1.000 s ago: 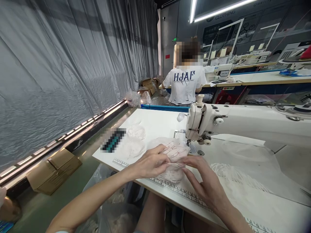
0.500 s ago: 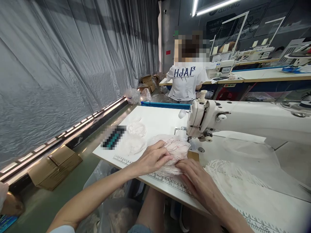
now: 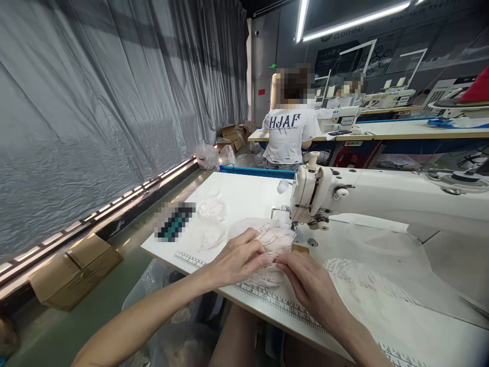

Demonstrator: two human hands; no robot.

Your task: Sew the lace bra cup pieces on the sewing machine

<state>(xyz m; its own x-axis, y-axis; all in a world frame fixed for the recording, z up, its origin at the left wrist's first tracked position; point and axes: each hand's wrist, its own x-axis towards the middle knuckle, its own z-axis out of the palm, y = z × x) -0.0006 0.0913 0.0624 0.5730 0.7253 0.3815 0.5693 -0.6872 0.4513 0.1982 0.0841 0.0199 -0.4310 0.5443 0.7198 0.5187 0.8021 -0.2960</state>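
A thin white fabric piece (image 3: pixel 273 237) with reddish thread-like lines lies in front of the sewing machine (image 3: pixel 367 193), its far edge close to the needle area. My left hand (image 3: pixel 240 257) is closed on the fabric from the left, thumb and fingers pinching its near part. From the right, my right hand (image 3: pixel 305 272) pinches the same fabric, its fingertips almost touching my left thumb. The fingertips partly hide the fold between them. More white lacy pieces (image 3: pixel 212 232) lie flat to the left of my hands.
White fringed fabric (image 3: pixel 367 283) spreads on the table right of my hands. A printed ruler (image 3: pixel 263 295) runs along the table's front edge. Scissors-like metal blades (image 3: pixel 473 308) lie far right. A cardboard box (image 3: pixel 74 270) stands on the floor. A person in a white shirt (image 3: pixel 288 135) sits ahead.
The view has tilted up slightly. My right hand's fingers have shifted up to pinch the fabric nearer my left thumb, and the fabric's near part is folded differently.
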